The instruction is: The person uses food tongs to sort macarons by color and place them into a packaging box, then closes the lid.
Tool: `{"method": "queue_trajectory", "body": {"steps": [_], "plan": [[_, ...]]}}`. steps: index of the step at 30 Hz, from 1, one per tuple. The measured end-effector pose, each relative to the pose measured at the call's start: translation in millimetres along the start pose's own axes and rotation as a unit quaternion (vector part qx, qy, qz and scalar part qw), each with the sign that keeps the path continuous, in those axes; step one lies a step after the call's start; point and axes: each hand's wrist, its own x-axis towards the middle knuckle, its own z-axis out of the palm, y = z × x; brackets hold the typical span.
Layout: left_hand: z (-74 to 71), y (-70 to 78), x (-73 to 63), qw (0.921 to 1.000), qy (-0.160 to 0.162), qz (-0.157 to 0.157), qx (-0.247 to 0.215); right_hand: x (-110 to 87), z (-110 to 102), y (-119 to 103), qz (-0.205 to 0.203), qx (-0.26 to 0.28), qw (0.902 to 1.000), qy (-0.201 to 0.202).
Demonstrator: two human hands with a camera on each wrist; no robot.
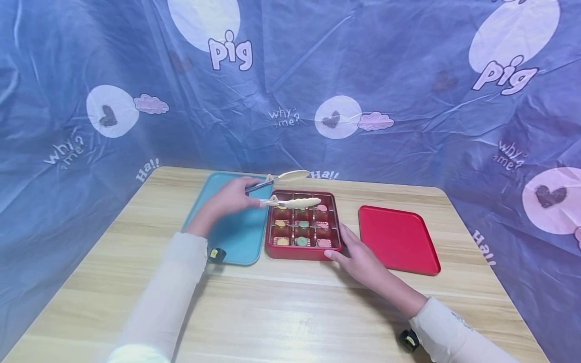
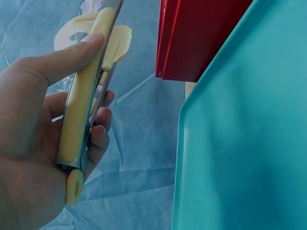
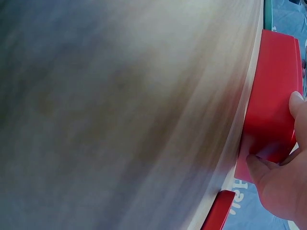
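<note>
My left hand (image 1: 230,197) grips a pair of cream-tipped tongs (image 1: 301,203), whose two arms are spread apart. In the left wrist view the thumb lies along the cream handle and the fingers curl round the far side. The lower tong tip hangs over the back row of a red box (image 1: 299,254). Inside the box a brown divided insert holds small yellow cookies (image 1: 282,241), green cookies (image 1: 302,241) and pink cookies (image 1: 324,243), one column per colour. The right hand (image 1: 363,259) holds the box at its front right corner, thumb on the front wall, fingers along the side.
A blue tray (image 1: 236,242) lies left of the box, under the left hand. To the right rests a red lid (image 1: 397,239) with a raised rim. Everything stands on a wooden table (image 1: 290,312), with a printed blue cloth (image 1: 290,75) hanging behind it.
</note>
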Motion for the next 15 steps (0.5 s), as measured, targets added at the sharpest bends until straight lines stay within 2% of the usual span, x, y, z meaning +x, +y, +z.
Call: {"method": "queue_trajectory", "body": {"steps": [10,15], "plan": [[-12.9,-10.9,-22.1,0.9994,0.033,-0.002,-0.007,0.2,0,1,-0.005,-0.003,1.0,0.003],[-21.8,-28.3,-36.5,0.9984,0.049,-0.005,-0.029,-0.2,0,1,-0.003,-0.001,1.0,0.002]]}}
